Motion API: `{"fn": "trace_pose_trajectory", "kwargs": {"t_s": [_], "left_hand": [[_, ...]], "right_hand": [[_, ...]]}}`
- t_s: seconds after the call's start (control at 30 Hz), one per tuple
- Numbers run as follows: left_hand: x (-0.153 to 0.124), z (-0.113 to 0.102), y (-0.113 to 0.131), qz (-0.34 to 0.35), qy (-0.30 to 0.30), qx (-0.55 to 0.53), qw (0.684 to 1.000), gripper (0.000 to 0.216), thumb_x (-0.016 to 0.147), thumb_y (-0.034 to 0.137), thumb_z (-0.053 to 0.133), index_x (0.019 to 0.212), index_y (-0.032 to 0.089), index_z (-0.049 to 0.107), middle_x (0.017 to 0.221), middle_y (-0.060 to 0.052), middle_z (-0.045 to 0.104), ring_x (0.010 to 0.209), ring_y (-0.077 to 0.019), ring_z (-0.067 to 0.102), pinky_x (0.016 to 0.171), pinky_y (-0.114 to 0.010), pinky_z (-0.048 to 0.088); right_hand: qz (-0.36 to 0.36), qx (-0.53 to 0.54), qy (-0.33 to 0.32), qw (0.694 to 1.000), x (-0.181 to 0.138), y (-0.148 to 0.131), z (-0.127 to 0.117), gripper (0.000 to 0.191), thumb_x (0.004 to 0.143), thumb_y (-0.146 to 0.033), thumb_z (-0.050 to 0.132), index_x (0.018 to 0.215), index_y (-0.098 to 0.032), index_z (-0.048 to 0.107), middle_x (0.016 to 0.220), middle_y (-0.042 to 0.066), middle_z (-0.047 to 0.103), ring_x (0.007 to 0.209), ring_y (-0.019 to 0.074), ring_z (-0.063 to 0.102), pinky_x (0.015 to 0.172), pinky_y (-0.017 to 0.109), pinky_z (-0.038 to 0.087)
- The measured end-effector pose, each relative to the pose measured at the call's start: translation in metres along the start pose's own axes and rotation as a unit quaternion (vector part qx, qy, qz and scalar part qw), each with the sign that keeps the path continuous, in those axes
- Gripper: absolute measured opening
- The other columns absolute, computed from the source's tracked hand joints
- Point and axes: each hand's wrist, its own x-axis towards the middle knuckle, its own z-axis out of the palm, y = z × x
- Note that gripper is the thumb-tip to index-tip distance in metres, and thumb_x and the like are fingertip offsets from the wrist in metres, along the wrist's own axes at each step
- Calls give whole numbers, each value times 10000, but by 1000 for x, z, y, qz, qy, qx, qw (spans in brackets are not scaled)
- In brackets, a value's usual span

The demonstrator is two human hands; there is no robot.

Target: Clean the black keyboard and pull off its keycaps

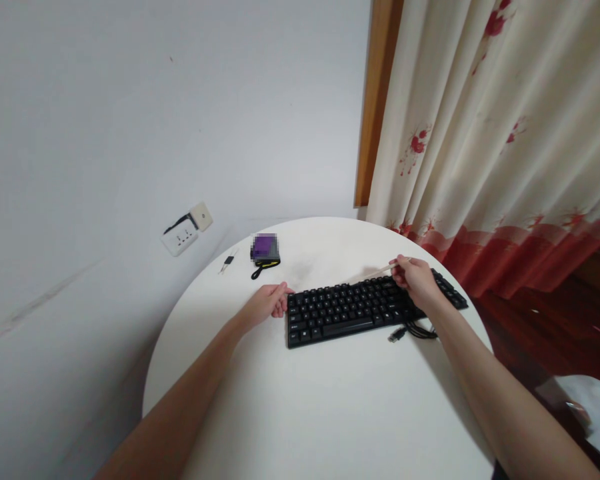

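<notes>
A black keyboard (350, 308) lies across the middle of a round white table (330, 407). My left hand (267, 303) rests at the keyboard's left end, fingers curled against its edge. Over the keyboard's right part, my right hand (417, 280) is closed in a pinch on a thin pale stick (387, 269), perhaps a small brush, whose tip points left above the top key row. The keyboard's black cable with its USB plug (405, 331) lies coiled just in front of the right hand.
A small purple and grey object with a black-yellow strap (265, 252) sits near the table's far edge. A small dark tool (227, 263) lies left of it. A wall socket (186, 231) is on the wall. A flowered curtain (500, 147) hangs at right.
</notes>
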Motion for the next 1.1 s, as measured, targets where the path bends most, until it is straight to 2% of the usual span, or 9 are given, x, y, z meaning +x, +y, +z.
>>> {"fn": "trace_pose_trajectory", "kwargs": {"t_s": [0.13, 0.23, 0.63, 0.8, 0.97, 1.1], "left_hand": [[2, 0, -1, -2, 2, -1, 1000, 611, 903, 621, 463, 1014, 66, 693, 567, -19, 601, 463, -128, 556, 461, -241, 412], [2, 0, -2, 1, 2, -4, 1000, 609, 898, 628, 469, 1013, 72, 691, 572, -18, 603, 467, -127, 556, 463, -241, 412], [1, -1, -3, 4, 7, 4, 1000, 601, 899, 617, 468, 1005, 70, 692, 575, -19, 606, 470, -129, 562, 465, -241, 412], [1, -1, -3, 2, 6, 9, 1000, 595, 908, 603, 457, 1009, 66, 693, 563, -20, 602, 466, -132, 559, 465, -245, 415], [0, 0, 0, 1, 7, 8, 1000, 597, 900, 615, 472, 1009, 69, 688, 577, -19, 601, 477, -130, 558, 470, -243, 408], [0, -1, -1, 2, 10, 12, 1000, 594, 898, 624, 468, 1005, 80, 685, 579, -15, 599, 480, -131, 557, 473, -245, 411]], "right_hand": [[11, -27, -24, 999, -6, 4, 10, 251, 867, -336, 635, 746, -116, 621, 545, 15, 567, 397, 69, 434, 347, 175, 250], [11, -53, 6, 999, -4, 3, 7, 246, 882, -321, 613, 743, -118, 619, 536, 17, 569, 398, 73, 439, 347, 177, 267], [1, -141, 157, 977, 22, -9, -46, 209, 861, -256, 554, 705, -131, 616, 492, -10, 498, 372, 82, 383, 347, 204, 227], [-10, -163, 217, 962, 34, -8, -69, 221, 866, -234, 509, 696, -138, 612, 492, -15, 483, 392, 103, 403, 375, 230, 275], [-33, -191, 229, 954, 44, -1, -79, 255, 878, -272, 494, 727, -129, 641, 522, 3, 517, 422, 122, 438, 413, 253, 331], [-78, -240, 272, 929, 53, 3, -90, 276, 880, -308, 514, 721, -126, 646, 589, 56, 584, 578, 180, 549, 542, 286, 427]]}}
